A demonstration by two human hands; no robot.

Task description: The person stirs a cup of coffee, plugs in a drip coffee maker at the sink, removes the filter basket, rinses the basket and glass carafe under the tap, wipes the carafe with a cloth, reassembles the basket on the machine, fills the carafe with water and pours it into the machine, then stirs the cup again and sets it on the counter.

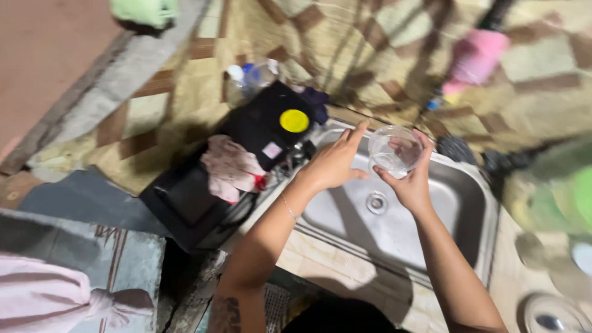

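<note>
Clear glass bowl point(395, 150) pinched at the rim by the right hand point(408, 183), fingers closed on it; left hand point(333, 163) open beside it, fingertips near the rim, holding nothing. Below the grip, steel sink point(456, 203) with drain point(376, 201). Best to keep the bowl over the basin, grip firm on wet glass. Further left, black box point(262, 123), pink cloth point(229, 166).

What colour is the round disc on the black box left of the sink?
Yellow: the round disc sits on the black box, clearest in the head view.
</note>
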